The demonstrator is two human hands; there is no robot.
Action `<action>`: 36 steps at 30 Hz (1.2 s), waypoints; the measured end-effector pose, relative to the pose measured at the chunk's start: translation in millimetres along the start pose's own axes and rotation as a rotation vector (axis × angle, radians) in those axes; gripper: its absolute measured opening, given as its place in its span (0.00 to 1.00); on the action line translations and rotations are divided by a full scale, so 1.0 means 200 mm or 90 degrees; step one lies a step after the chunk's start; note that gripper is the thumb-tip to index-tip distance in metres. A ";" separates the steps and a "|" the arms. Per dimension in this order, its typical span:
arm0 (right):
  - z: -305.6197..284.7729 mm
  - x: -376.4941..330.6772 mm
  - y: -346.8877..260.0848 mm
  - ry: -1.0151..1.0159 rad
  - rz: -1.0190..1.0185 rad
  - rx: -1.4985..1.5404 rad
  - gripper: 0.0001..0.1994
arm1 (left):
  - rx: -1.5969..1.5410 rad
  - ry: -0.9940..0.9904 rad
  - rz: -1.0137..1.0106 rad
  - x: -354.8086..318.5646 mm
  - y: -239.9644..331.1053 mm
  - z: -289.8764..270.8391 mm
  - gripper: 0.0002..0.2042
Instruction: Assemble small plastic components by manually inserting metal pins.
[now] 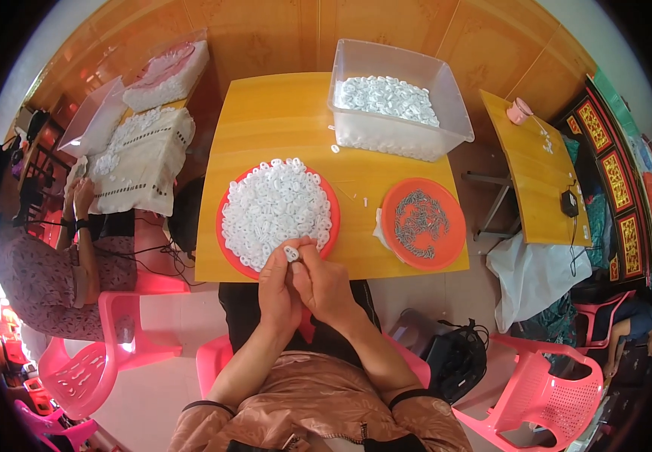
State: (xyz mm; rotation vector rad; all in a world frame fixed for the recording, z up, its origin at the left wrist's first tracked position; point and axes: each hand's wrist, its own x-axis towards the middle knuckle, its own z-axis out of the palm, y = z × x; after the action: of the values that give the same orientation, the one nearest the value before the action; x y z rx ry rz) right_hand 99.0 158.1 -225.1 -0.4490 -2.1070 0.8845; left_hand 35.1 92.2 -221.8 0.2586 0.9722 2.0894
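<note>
A small white oval piece (292, 255) with holes in it sits up between the fingertips of both hands, over the near edge of the red tray (333, 226). The right hand (324, 282) pinches it between thumb and bent fingers; the left hand (279, 286) is closed too, its thumb against the piece, the rest of its fingers partly hidden. Inside the red tray is a heap of similar white pieces (277, 207).

Right of the tray, on the same yellow table (273, 113), an orange plate (450, 245) holds small grey metal parts (420, 218). Beyond the tray and to its right stands a clear plastic bin (446, 139) with more white pieces, and a loose one (335, 149) lies between bin and tray.

Well left of the tray, a co-worker (62, 264) sits with hands by a cloth (145, 177). Well to the tray's right is a second table (525, 169) bearing a pink cup (519, 111).
</note>
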 end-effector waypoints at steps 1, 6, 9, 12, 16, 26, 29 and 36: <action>0.00 0.00 -0.01 0.020 0.031 0.085 0.09 | -0.004 -0.001 0.003 0.00 0.00 0.00 0.18; -0.02 0.01 -0.04 -0.003 0.185 0.341 0.10 | 0.021 -0.025 0.020 0.00 0.00 -0.02 0.18; -0.05 0.02 -0.04 -0.046 0.325 0.490 0.12 | 0.055 -0.048 0.025 -0.01 -0.01 -0.02 0.18; -0.09 0.03 -0.05 -0.052 0.432 0.614 0.14 | 0.089 -0.077 0.024 0.01 -0.02 -0.03 0.18; -0.09 0.03 -0.05 -0.028 0.478 0.645 0.14 | 0.115 -0.091 0.000 0.03 -0.01 -0.05 0.17; -0.06 0.03 0.00 -0.012 0.460 0.609 0.15 | 0.194 -0.039 0.028 0.09 0.03 0.02 0.14; -0.12 0.06 0.00 0.036 0.463 0.615 0.14 | 0.349 -0.007 0.069 0.27 0.14 0.11 0.14; -0.16 0.08 0.04 0.034 0.431 0.588 0.13 | 0.472 -0.193 0.096 0.87 0.32 0.64 0.18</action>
State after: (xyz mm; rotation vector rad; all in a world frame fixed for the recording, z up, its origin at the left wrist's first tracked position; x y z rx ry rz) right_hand 114.1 187.4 -208.2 -0.6604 -1.2600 2.0473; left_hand -56.6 267.3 -112.9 1.0163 1.5306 1.6618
